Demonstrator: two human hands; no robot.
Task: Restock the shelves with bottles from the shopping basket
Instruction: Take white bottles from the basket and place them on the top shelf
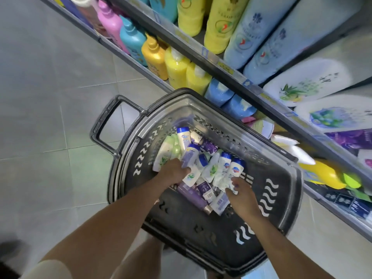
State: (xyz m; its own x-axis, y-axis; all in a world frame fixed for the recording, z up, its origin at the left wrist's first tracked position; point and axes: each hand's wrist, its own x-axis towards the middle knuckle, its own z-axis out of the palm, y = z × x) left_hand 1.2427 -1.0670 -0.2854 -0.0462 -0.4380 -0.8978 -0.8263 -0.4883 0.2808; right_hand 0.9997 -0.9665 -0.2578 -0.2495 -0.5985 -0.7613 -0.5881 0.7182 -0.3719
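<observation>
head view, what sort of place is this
Most likely a shop's toiletries aisle: shelves lined with rows of large coloured pump bottles, price labels along the shelf edge, and a black shopping basket holding small bottles.

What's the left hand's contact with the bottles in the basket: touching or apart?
Touching. Head view: the left hand curls its fingers round a white bottle in the basket, no gap.

1. The basket (277, 200) lies before you, its handle (104, 127) at left.
2. Small bottles (223, 166) lie piled inside it, with your left hand (173, 172) and right hand (241, 192) on them.
3. The shelves (227, 67) run behind and to the right, carrying large bottles (177, 67).
</observation>
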